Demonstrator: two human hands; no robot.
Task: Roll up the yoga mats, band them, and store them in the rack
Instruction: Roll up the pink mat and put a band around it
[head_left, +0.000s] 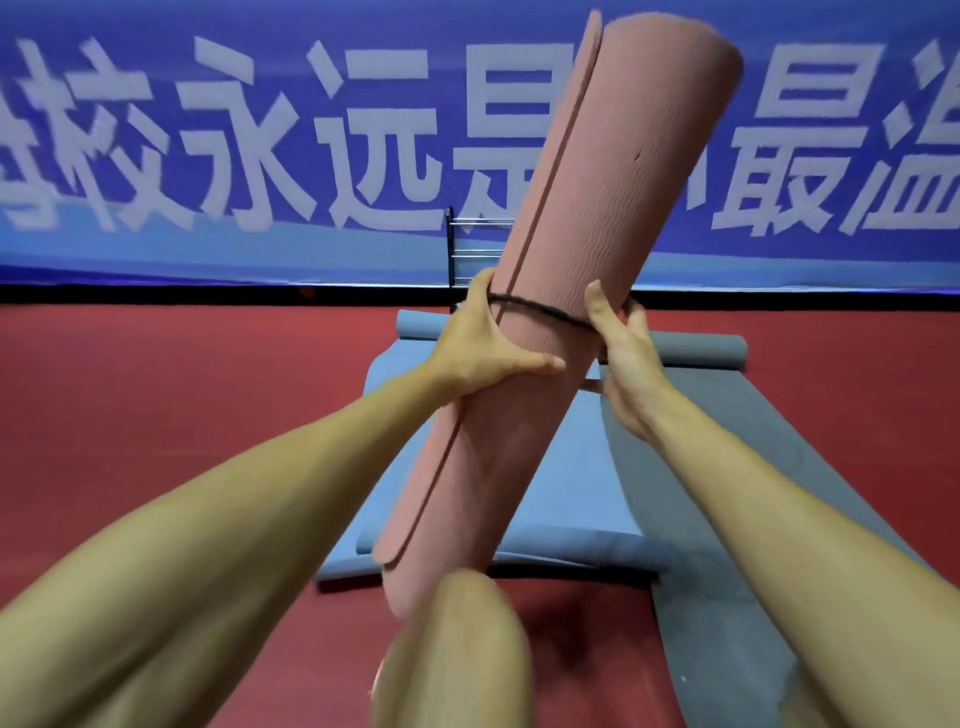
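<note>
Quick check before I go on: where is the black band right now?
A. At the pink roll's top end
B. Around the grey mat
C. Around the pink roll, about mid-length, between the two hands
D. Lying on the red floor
C: the black band circles the tilted pink roll about mid-length, with the left hand gripping the roll on one side and the right hand pinching the band on the other.

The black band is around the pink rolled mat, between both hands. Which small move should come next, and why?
Probably slip the right hand out of the band so it snaps snug: the band already circles the pink mat mid-length, and the left hand grips the mat there.
</note>
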